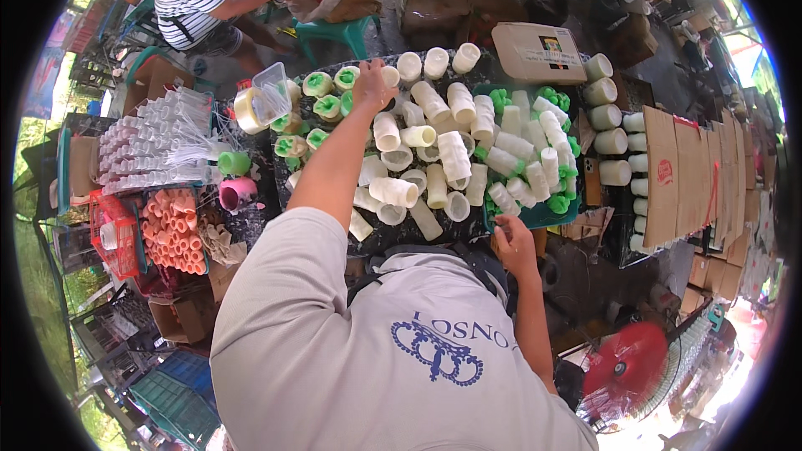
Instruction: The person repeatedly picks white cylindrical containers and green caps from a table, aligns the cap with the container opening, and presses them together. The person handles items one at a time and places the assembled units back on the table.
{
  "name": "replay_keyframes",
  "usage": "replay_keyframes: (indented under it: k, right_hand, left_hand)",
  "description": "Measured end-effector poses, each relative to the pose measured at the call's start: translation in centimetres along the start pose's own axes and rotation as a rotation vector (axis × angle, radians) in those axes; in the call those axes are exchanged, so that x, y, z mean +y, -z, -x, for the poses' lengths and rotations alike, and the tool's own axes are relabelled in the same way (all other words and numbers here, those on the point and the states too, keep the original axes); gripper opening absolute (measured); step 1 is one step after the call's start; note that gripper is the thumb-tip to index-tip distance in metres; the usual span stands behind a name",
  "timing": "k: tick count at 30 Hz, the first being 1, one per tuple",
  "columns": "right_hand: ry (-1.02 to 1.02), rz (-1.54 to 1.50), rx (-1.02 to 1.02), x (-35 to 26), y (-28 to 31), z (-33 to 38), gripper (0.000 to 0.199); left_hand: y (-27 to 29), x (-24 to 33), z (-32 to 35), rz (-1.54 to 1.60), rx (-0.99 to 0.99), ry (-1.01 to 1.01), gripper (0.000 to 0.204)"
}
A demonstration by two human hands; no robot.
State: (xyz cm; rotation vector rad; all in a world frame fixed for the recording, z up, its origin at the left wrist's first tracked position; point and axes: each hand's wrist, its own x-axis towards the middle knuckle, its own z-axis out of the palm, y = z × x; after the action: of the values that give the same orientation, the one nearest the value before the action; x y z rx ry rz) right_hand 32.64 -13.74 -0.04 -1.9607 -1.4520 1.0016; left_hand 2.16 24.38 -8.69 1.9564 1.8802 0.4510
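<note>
My left arm reaches across the dark table. At its far side, my left hand (373, 88) closes on a whitish cylinder (390, 76), partly covered by the fingers. Left of that hand stand several whitish cylinders with green tops (317, 83). Nearer me, many whitish hollow cylinders (394, 191) lie or stand in a loose group. Close to my body, my right hand (515, 244) hangs by the near edge of a green tray (547, 219), fingers loosely apart and nothing visible in them. More whitish cylinders and bright green pieces (558, 204) fill the tray.
To the left are a clear plastic container (271, 88), a roll of tape (248, 110), white pieces (154, 142) and orange hollow pieces (171, 230). A cardboard box (539, 53) lies at the far right. A red fan (625, 367) stands behind right; another person (196, 0) sits far left.
</note>
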Motion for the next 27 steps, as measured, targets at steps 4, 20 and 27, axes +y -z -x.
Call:
replay_keyframes:
  k: [4,20,27]
  right_hand:
    - [-0.04,-0.096,0.06,-0.2,0.2,-0.2,0.028]
    - [-0.084,-0.99,-0.572,-9.0,-7.0,-12.0,0.066]
    - [-0.194,-0.902,-0.598,-8.2,-6.3,-11.8,0.069]
  left_hand:
    - [1.9,1.4,3.0,0.174,0.275,-0.051,0.065]
    - [5.6,9.7,23.3,0.896,-0.087,-0.245,0.069]
    - [3.0,10.2,26.5,1.412,-0.512,0.316,0.094]
